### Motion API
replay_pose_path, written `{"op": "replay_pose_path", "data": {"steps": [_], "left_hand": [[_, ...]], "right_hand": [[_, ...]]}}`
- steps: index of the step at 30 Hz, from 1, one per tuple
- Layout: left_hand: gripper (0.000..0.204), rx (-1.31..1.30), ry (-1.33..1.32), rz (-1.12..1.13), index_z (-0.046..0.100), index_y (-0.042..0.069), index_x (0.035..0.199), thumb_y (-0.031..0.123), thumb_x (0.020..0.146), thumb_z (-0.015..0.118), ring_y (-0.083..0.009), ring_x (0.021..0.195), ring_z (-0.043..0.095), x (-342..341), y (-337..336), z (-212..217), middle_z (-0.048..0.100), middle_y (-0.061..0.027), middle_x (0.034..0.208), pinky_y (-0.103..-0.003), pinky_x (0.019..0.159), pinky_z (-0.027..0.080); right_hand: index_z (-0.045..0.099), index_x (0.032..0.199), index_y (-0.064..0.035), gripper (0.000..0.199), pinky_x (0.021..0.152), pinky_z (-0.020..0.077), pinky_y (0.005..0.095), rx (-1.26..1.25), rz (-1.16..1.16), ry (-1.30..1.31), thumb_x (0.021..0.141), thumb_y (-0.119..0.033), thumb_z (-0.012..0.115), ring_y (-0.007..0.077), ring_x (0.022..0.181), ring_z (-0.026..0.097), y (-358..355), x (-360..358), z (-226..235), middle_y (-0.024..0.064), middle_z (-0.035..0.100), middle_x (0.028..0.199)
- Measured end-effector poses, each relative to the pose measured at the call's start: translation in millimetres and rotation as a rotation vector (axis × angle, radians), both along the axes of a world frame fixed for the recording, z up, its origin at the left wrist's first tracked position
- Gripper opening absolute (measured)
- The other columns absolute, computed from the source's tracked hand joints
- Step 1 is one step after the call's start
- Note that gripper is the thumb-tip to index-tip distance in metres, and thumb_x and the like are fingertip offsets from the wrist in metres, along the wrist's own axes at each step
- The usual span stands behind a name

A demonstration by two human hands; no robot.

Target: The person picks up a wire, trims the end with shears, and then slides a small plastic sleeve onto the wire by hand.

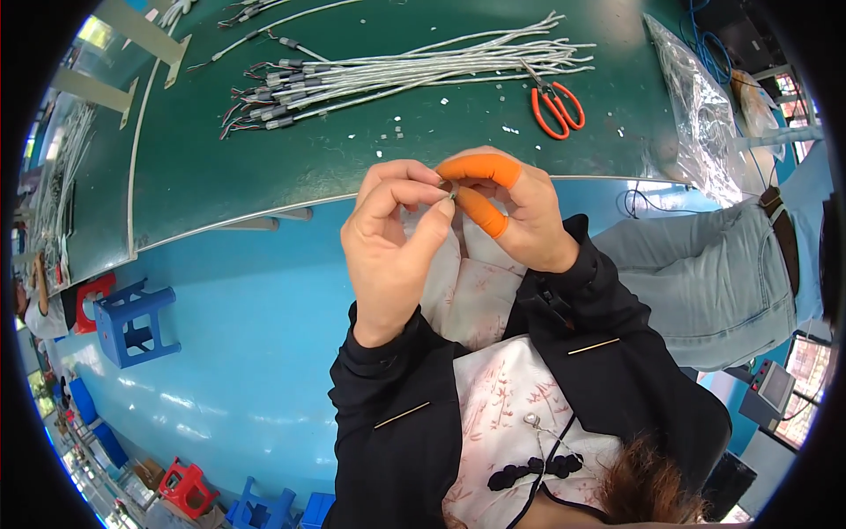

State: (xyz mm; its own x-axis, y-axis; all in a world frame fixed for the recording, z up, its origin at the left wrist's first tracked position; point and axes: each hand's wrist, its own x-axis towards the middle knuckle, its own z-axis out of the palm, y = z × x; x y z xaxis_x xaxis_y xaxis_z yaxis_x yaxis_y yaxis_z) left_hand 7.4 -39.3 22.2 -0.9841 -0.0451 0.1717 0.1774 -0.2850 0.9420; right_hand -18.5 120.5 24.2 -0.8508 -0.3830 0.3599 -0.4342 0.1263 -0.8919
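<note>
My left hand [388,234] and my right hand [531,212] meet at the near edge of the green table, fingertips pinched together. Orange finger covers sit on the thumb and a finger of my right hand. Between the fingertips shows a tiny dark piece [452,195], too small to name. Beyond my hands lies a bundle of grey-white cables [379,78] with stripped, thin coloured wire ends at the left. To its right rests a pair of cutters with orange handles [555,106].
Small white scraps [509,130] dot the green tabletop [291,167]. Clear plastic bags [696,106] hang over the right edge. Another person in grey jeans [696,264] is close on my right. A blue stool [134,322] stands on the floor at the left.
</note>
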Motion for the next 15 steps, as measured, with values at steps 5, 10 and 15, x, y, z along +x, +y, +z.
{"op": "replay_pose_path", "data": {"steps": [5,10,15], "left_hand": [[0.014,-0.242,0.213,0.094,0.061,-0.002,0.087,-0.010,0.076,0.062,-0.0162,0.092,0.054,4.5,7.9,-6.3,0.057,-0.0094,0.106,-0.026,0.078,0.042],[0.014,-0.240,0.219,0.143,0.060,-0.001,0.085,-0.009,0.074,0.064,-0.0226,0.088,0.065,4.5,21.4,-10.2,0.065,-0.0116,0.098,-0.029,0.076,0.050],[0.016,-0.423,0.389,0.167,0.059,-0.001,0.086,-0.009,0.074,0.064,-0.0241,0.088,0.067,3.5,22.9,-12.9,0.068,-0.0118,0.095,-0.031,0.075,0.053]], "right_hand": [[0.052,0.115,0.0063,0.029,0.091,0.0469,0.0307,-0.206,0.111,-0.251,0.087,0.008,0.052,0.0198,0.105,0.059,7.1,1.9,-2.7,0.0156,0.059,0.112],[0.051,0.114,0.0073,0.028,0.093,0.0459,0.0321,-0.282,0.106,-0.327,0.086,0.006,0.052,0.0200,0.106,0.059,14.9,0.5,-1.8,0.0161,0.060,0.112],[0.054,0.110,0.0065,0.025,0.089,0.0484,0.0309,-0.230,0.103,-0.310,0.085,0.006,0.054,0.0192,0.100,0.061,21.4,-0.9,-5.4,0.0153,0.062,0.107]]}}
